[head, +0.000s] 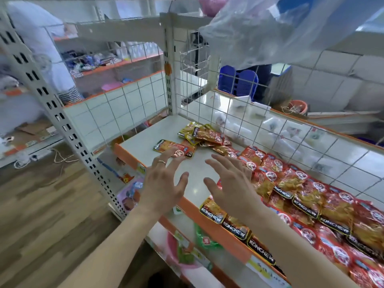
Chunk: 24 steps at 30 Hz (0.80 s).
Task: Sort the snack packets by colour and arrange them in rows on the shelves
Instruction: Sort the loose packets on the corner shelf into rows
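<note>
two bare hands, left hand (164, 179) and right hand (230, 183), hover over the shelf (145, 142), each grip wide open and empty; a careless sweep toward the loose packets (204, 134) could scatter the red rows (311, 194) or tip front ones off the edge.

1. The rows of red packets (311, 196) run off the right and bottom edges, so their full count cannot be told.
2. The right hand (230, 183) covers the left end of those rows. Whether its fingers (220, 161) touch a packet is unclear.
3. The left hand (164, 179) overlaps a loose packet (166, 147) with its fingertips; contact cannot be told.
4. In the back pile (204, 134) packets overlap, hiding those beneath.
5. Goods on the lower shelf (224, 267) are blurred and half hidden.
6. A plastic bag (270, 32) is cut off at the top edge and veils whatever lies behind it.
</note>
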{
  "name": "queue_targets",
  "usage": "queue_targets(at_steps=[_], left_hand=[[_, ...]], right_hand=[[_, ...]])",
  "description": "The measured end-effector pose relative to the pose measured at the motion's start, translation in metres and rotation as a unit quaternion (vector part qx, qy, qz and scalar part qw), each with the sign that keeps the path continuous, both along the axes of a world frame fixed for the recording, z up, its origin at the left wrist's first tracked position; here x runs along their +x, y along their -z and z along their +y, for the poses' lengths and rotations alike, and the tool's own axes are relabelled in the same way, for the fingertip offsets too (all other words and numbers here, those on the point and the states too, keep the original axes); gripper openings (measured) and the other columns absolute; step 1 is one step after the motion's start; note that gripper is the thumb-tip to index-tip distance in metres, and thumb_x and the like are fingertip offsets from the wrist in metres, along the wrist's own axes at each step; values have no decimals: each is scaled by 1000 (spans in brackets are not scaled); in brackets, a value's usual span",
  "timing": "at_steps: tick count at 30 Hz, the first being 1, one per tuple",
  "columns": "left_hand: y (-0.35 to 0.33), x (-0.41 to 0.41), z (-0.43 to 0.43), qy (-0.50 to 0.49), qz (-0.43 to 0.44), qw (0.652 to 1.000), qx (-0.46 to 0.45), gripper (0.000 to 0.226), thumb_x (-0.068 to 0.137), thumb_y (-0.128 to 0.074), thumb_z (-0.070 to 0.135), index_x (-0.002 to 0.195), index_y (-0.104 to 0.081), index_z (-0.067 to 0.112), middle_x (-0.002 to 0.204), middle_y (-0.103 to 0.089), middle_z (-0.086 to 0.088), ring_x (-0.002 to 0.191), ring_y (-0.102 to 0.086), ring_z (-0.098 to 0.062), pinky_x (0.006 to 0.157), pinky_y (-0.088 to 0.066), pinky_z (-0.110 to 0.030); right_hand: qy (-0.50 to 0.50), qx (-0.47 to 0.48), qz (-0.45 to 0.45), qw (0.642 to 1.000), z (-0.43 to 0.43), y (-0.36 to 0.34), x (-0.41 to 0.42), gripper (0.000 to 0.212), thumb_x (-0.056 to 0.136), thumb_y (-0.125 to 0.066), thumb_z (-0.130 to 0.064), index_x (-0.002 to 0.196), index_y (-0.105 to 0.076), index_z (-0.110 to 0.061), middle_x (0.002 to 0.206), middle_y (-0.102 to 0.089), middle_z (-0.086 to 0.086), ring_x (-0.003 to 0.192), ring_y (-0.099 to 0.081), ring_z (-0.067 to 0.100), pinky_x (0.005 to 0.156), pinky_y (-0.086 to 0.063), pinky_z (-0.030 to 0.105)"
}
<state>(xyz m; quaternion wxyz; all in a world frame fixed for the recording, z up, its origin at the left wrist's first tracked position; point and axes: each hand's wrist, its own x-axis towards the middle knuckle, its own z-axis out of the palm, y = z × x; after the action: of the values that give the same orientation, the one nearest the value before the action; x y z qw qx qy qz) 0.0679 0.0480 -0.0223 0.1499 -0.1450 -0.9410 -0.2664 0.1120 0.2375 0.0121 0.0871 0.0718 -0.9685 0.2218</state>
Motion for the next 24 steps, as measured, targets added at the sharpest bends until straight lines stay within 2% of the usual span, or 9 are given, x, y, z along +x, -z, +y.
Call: queue_targets(at_steps=[5,9,11,14,17,19,21,24], left_hand=[[4,-32,-22,30,-10,999,-24,49,90,-54,41,134,-58,20,148,-47,-2,133,-45,-25,101,-44,-49],[23,-75,-44,77,-75,994,-13,53,96,-58,36,146,-42,25,157,-32,10,141,-34,-16,109,-35,-41],[37,-97,-53,90,-90,991,-33,54,95,-58,36,146,-41,27,160,-29,11,141,-35,-16,109,-36,-41],[46,-131,-64,120,-98,986,-61,57,92,-59,35,146,-43,25,158,-35,8,140,-38,-17,108,-38,-42],[46,-164,-70,174,-71,972,-139,61,89,-56,39,147,-42,25,157,-36,7,141,-39,-17,107,-36,-42],[45,-178,-72,211,-68,960,-170,65,88,-38,51,147,-41,26,158,-34,7,143,-36,-16,110,-31,-43],[48,-184,-74,222,-78,959,-155,73,81,-26,57,145,-45,28,154,-40,9,141,-38,-13,109,-31,-43],[57,-185,-74,199,-60,968,-138,64,81,-36,56,135,-56,28,140,-53,10,130,-49,-12,104,-34,-44]], right_hand=[[22,10,-20,1000,-21,5,-27,49,100,-48,-45,147,-39,-33,156,-31,-15,145,-15,11,114,-13,40],[45,11,-60,997,-41,14,-60,51,100,-47,-46,148,-38,-32,154,-34,-15,144,-20,12,115,-21,46],[58,20,-95,994,-49,20,-77,52,100,-45,-46,150,-35,-32,154,-35,-14,143,-22,13,115,-24,48],[84,46,-142,985,-59,27,-101,52,101,-43,-44,151,-33,-32,155,-35,-13,144,-24,14,113,-23,44],[113,54,-165,978,-65,36,-125,51,102,-42,-42,151,-32,-32,158,-29,-13,145,-25,15,112,-22,43],[133,46,-169,976,-69,44,-139,52,102,-42,-42,151,-30,-34,161,-23,-14,148,-22,14,114,-22,45],[153,44,-169,973,-73,52,-153,53,102,-41,-44,152,-28,-36,163,-16,-16,150,-14,12,117,-20,47],[154,70,-184,968,-80,68,-170,57,102,-34,-49,155,-20,-35,165,-3,-15,151,1,6,119,-12,45]])
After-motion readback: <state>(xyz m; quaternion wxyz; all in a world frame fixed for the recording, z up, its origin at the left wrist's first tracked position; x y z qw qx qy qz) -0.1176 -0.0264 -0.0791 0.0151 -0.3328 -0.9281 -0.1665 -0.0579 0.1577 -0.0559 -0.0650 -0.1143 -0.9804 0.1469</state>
